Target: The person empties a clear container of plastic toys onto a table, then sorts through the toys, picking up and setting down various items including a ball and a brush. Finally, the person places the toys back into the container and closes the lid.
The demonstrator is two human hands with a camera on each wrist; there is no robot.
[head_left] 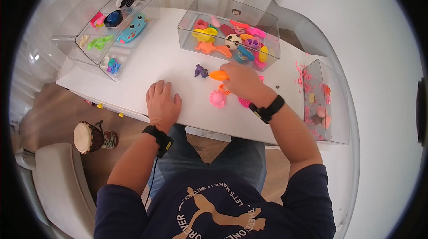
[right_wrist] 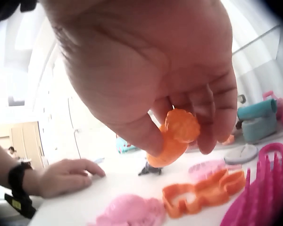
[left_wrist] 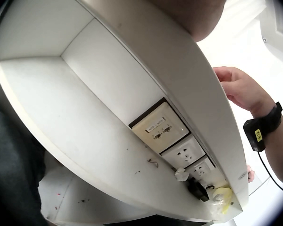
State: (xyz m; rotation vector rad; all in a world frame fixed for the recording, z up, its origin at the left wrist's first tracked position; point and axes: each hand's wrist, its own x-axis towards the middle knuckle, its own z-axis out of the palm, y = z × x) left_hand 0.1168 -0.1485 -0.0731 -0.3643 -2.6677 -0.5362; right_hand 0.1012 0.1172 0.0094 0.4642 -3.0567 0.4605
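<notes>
My right hand pinches an orange carrot-shaped toy between thumb and fingers over the white table. In the right wrist view, the toy's knobbly rounded end faces the camera. Palm down, my left hand rests on the table near its front edge, holding nothing. A small dark purple figure lies just left of the carrot toy. Below the right hand are a pink hat-shaped toy, an orange cutter-like frame and a magenta bristled piece, partly hidden by the hand in the head view.
A clear bin of mixed toys, including a small football, stands at the back. On the left is a clear tiered case with toys. Another clear box stands right, beside scattered pink bits. A drum stands on the floor.
</notes>
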